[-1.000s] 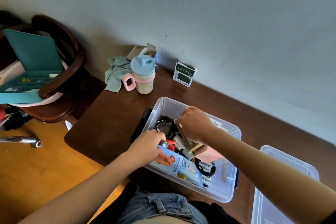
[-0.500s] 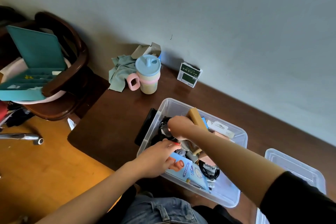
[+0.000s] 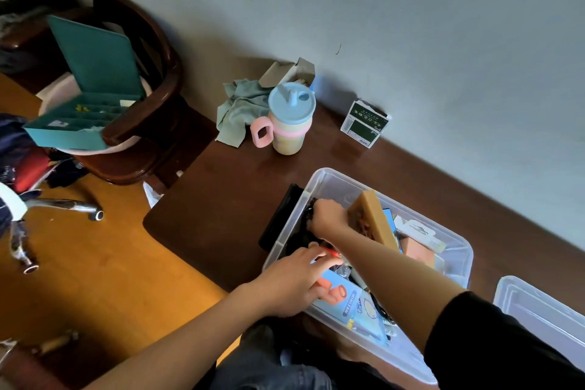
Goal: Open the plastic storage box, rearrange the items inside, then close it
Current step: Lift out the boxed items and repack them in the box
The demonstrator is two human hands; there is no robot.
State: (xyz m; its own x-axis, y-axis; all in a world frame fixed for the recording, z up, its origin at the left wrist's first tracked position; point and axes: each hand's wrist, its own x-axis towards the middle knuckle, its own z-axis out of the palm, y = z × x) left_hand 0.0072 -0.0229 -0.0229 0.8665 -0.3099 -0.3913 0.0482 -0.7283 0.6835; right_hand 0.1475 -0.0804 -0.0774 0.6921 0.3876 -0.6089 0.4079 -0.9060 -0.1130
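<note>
Here the clear plastic storage box (image 3: 329, 180) stands open on the dark wooden counter (image 3: 228, 199), and both hands are inside it; the right hand (image 3: 327, 215) reaches into the far left corner, fingers curled down onto a black tangled item (image 3: 300, 237), though whether it truly grips it I cannot tell; just right of that hand a tan rectangular box (image 3: 373, 218) stands tilted on end, and beyond it lie a peach-coloured block (image 3: 418, 250) and a white card package (image 3: 418, 231); the left hand (image 3: 291, 285) rests at the near left wall with fingers bent over an orange object (image 3: 332, 290), its fingertips near a small red piece (image 3: 329, 252); under and right of this hand lies a light blue printed packet (image 3: 357, 310); the box's clear lid (image 3: 538, 310) lies on the counter to the right of the right forearm; beyond the hands, by the wall, stand a cup with a blue lid and pink handle (image 3: 289, 123), a crumpled green cloth (image 3: 240, 108) and a small green-and-white carton (image 3: 364, 123); far left of the hands an open teal compartment case (image 3: 85, 95) sits on a wooden chair (image 3: 152, 123).
</note>
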